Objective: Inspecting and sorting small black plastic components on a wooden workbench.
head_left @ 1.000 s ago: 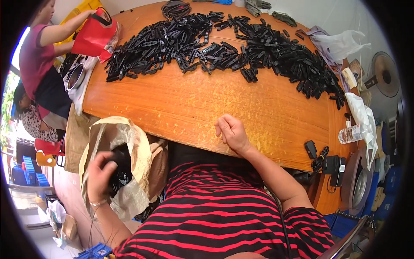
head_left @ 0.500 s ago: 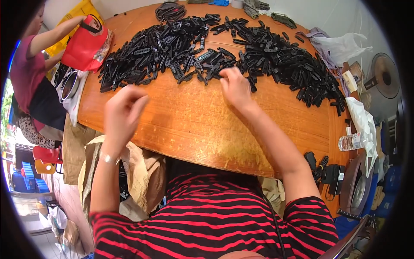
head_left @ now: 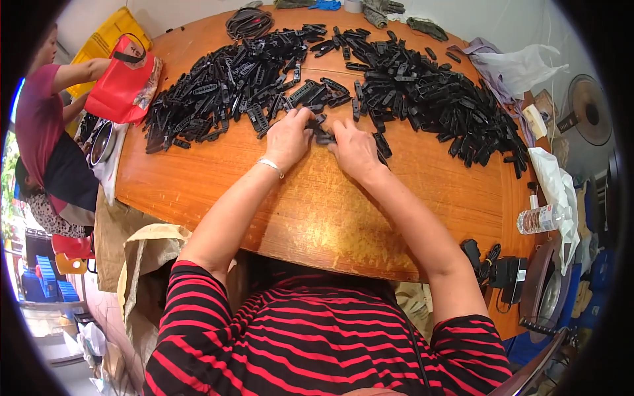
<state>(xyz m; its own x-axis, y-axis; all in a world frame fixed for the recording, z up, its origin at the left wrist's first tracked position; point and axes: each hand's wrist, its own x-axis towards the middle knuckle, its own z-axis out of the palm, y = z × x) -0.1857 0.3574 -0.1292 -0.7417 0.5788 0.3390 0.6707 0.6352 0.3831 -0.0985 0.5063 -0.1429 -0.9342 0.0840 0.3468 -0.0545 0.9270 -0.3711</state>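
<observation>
Round wooden table (head_left: 317, 218) fills most of the view, orange-brown top, near edge curving past the person's red-and-black striped shirt (head_left: 317, 343). Far half of the table is covered by a wide band of small black plastic parts (head_left: 422, 99), heaped loosely, running from left side to right rim. Coil of black bands (head_left: 247, 23) sits at the far edge.

Both forearms reach up from the lower edge and meet at the near edge of the heap. Left hand (head_left: 287, 138), thin silver bracelet (head_left: 269, 165) at the wrist, fingers curled down onto a black part (head_left: 320, 132) lying between the two hands. Right hand (head_left: 356, 148) just beside it, fingers bent onto the same small cluster. Both look pinched on that part; exact hold is hidden under the fingers, so which hand carries it I cannot tell.

Left side: another person in a pink top holds a red bag (head_left: 122, 82) at the table edge, metal bowl (head_left: 102, 142) below it. Brown paper sack (head_left: 142, 264) stands open beside the near-left edge. Right side: clear water bottle (head_left: 541, 218) lying on the table, white plastic bags (head_left: 522, 66), black charger and cables (head_left: 502, 267) near the rim, fan (head_left: 588, 115) beyond.
</observation>
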